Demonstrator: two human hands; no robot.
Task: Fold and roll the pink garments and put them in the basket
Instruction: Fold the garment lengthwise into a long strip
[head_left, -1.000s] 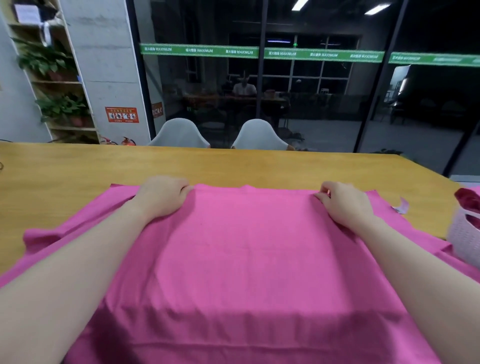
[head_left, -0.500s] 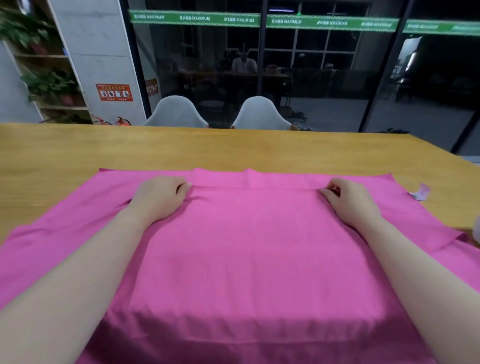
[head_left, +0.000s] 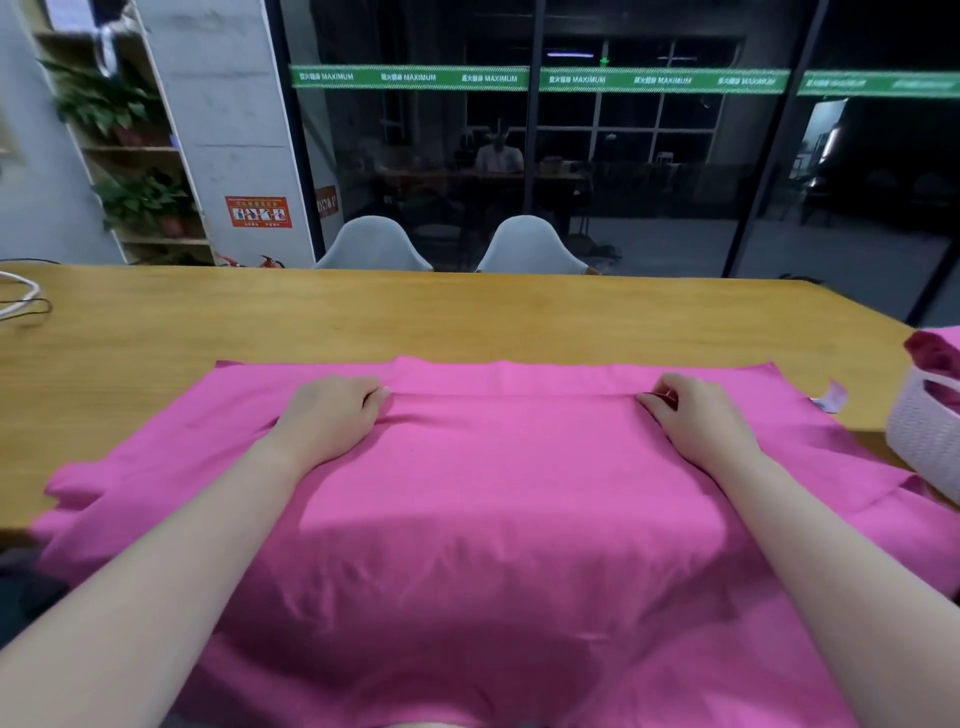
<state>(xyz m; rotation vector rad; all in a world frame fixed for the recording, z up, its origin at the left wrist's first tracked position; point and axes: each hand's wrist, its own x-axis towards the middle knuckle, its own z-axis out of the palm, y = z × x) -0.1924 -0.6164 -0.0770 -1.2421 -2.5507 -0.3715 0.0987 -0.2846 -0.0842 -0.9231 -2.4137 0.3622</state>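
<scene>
Pink garment (head_left: 498, 493) fold pinched by left hand (head_left: 332, 415), right hand (head_left: 696, 415).

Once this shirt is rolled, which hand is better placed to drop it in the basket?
Right, probably. The basket sits at the table's right edge, just beyond the right hand. The left hand would have to cross the whole pink garment. Both hands now pinch the fold edge.
</scene>
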